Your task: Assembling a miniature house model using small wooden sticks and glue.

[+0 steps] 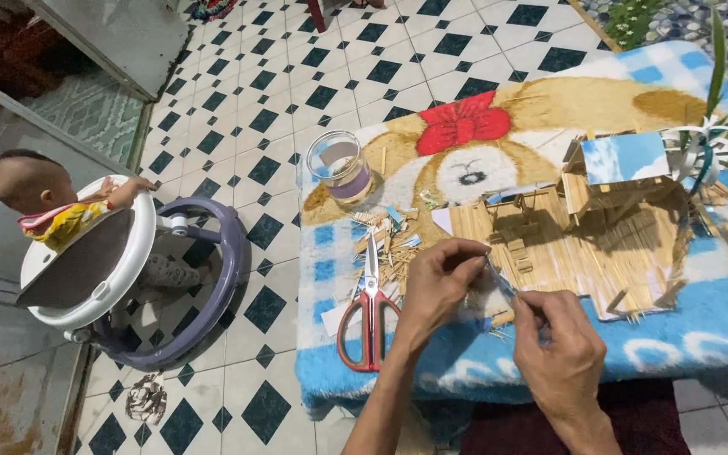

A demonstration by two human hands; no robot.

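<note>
- both hands pinch one thin stick (499,282) over the blanket-covered counter (693,337): left hand (440,282), right hand (558,341)
- red-handled scissors (370,312) lie just left
- stick house (608,202) sits beyond

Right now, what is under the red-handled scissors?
The red-handled scissors lie on the blue-and-white plush blanket, blades over a pile of cut wooden sticks and a white paper scrap. Whatever lies beneath the blanket is hidden.

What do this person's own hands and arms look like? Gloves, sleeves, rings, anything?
Both are bare: the left hand and right hand wear no gloves, and no rings or watch show. No sleeves reach the visible forearms. Knuckles and veins stand out.
</note>
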